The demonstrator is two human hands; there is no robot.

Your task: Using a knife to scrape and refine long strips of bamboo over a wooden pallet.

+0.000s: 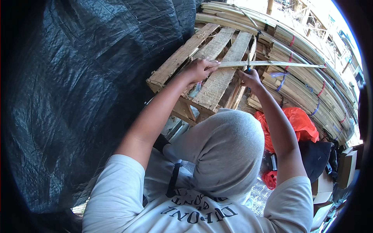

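Note:
My left hand (201,70) is closed around the near-left end of a long, thin, pale wooden strip (285,63), which reaches out to the right. My right hand (251,79) grips the dark-and-blue handle of a knife (248,68). Its narrow blade points away from me and crosses the strip a short way right of my left hand. Whether the edge cuts into the wood is too small to tell. Both hands are above a rough slatted wooden crate (220,83), with the left over its slats and the right by its right edge.
A black tarp (89,85) hangs along the left. Bundles of wooden strips (307,75), tied with red and purple bands, are stacked behind and to the right. An orange-red plastic bag (299,122), a black bag (315,157) and cardboard boxes (347,167) lie at the right.

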